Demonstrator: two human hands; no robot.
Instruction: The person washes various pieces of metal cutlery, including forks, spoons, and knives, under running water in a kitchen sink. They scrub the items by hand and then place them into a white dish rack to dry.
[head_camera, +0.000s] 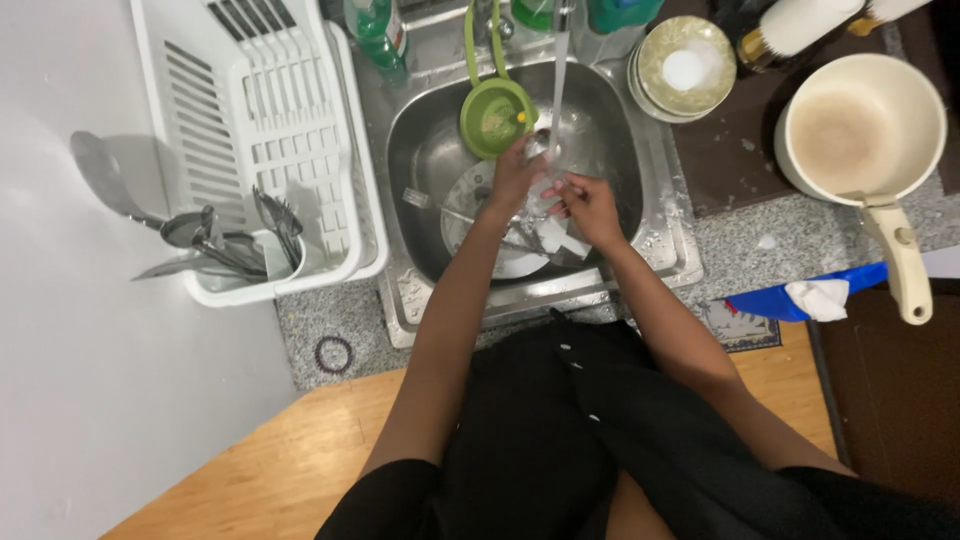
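Both my hands are in the steel sink (420, 150) under a stream of running water (560, 80) from the tap. My left hand (515, 175) holds a small clear glass item (540, 165) that is hard to make out. My right hand (590, 205) touches the same item from the right, fingers curled. Below my hands lie a white plate (515, 262) and some utensils in the basin. A green strainer (495, 115) with a long looped handle leans at the sink's back.
A white dish rack (260, 130) stands left of the sink, with ladles and cutlery (215, 240) in its holder. Right of the sink are stacked bowls (685, 65), a cream pan (860, 130) with a long handle, and a blue dustpan (800, 295). Bottles (375, 30) stand behind.
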